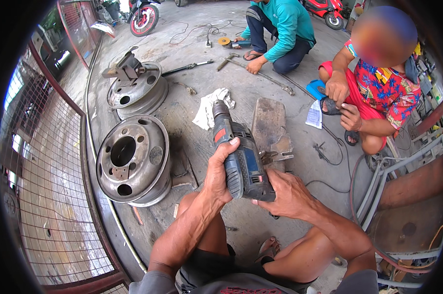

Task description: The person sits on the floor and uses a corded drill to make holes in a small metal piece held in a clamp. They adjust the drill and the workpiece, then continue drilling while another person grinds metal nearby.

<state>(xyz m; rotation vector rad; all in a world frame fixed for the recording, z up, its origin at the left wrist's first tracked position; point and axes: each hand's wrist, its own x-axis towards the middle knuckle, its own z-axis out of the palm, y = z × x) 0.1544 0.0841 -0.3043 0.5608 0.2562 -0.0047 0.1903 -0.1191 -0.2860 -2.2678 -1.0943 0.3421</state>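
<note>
A blue and black power drill [246, 169] is held up in front of me in both hands, its metal chuck pointing away. No bit can be made out in the chuck. My left hand [219, 171] grips the left side of the body, thumb laid along the top. My right hand [290, 193] is closed around the rear right part, and its grip hides the handle. Just beyond the drill, a worn wooden board [269, 115] lies on the floor with a metal piece [283, 147] at its near end. A white rag [204, 115] is crumpled beside the chuck.
Two steel wheel rims [133, 159] stand at left, the farther one bearing a bench vise [128, 67]. A mesh fence [50, 171] borders the left. One person crouches ahead with an angle grinder [233, 43]; another sits at right near a metal frame [378, 186]. Cables [346, 157] cross the floor.
</note>
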